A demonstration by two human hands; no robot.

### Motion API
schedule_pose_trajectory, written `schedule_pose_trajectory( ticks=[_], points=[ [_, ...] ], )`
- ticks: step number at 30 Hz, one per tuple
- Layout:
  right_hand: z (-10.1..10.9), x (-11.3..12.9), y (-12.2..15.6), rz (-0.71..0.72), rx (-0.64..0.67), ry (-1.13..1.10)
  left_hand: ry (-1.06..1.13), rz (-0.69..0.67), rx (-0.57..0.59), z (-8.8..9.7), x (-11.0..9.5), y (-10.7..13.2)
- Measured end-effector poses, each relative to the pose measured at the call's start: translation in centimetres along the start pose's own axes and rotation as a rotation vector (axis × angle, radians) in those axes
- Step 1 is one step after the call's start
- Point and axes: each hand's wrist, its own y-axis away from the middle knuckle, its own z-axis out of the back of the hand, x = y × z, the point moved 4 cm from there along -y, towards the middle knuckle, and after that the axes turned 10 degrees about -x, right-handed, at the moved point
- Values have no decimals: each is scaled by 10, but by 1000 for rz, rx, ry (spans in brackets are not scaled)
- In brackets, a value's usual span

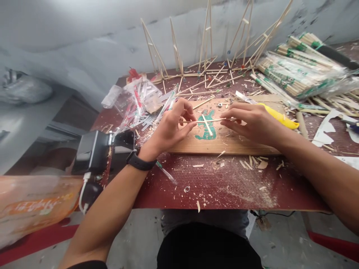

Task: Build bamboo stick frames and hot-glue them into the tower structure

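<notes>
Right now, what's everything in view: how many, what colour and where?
Table: one, dark red, centre
Board: one, brown, on table
Figure: one, green, on board
Long stick: one, pale, over figure
Short stick: one, pale, crossing it
Yellow object: one, yellow, board's right
Small rings: two, grey, board and table
Stick frames: several, pale, table back
Stick bundles: several, pale and green, back right
Plastic scraps: many, clear and red, left
White scraps: several, white, right
Shavings: many, pale, scattered
Box: one, black, left
Cable: one, white, left
Bag: one, orange, lower left
Wall: one, grey, back
Wristband: one, black, left wrist
Left grip: one, bare, long stick's left
Right grip: one, bare, long stick's right
</notes>
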Motion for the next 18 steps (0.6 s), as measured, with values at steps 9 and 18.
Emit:
schedule_pose_trajectory(
  ticks=[9,18],
  points=[
    [3,3,-2,2,-33,-20,16,-18,-120,6,-7,-1],
    [4,6,-3,-19,-30,-40,-43,-40,-137,10,-5,-1]
  ],
)
